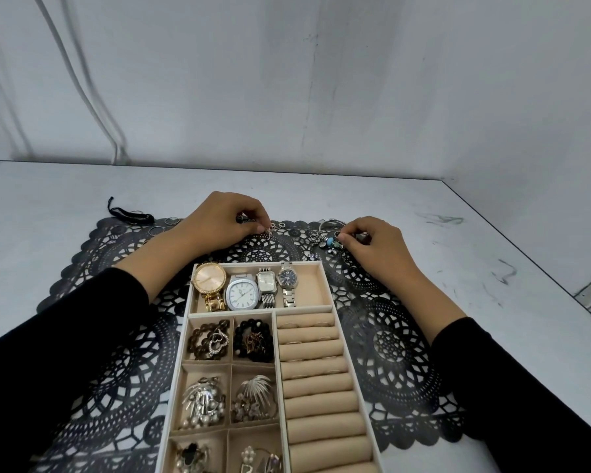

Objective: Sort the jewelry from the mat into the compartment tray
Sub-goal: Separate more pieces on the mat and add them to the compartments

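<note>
Hands: left hand (pixel 224 221), fingertips pinched together on a small chain piece (pixel 271 231) just beyond the far edge of the compartment tray (pixel 329 295); right hand (pixel 377 245), thumb and forefinger closed on a dark ring-like item (pixel 337 234) among a cluster of beaded and metal jewelry (pixel 326 241) beyond the tray's far right corner. Tray: beige, centred on the black lace mat (pixel 389 339), holding four watches (pixel 244 290) in its far compartment, bead bracelets, brooches and pearl pieces in its left compartments, and ring rolls (pixel 316 384) along its right side. Loose rings (pixel 172 220) and a black cord (pixel 130 213) lie well beyond the tray's far left corner.
</note>
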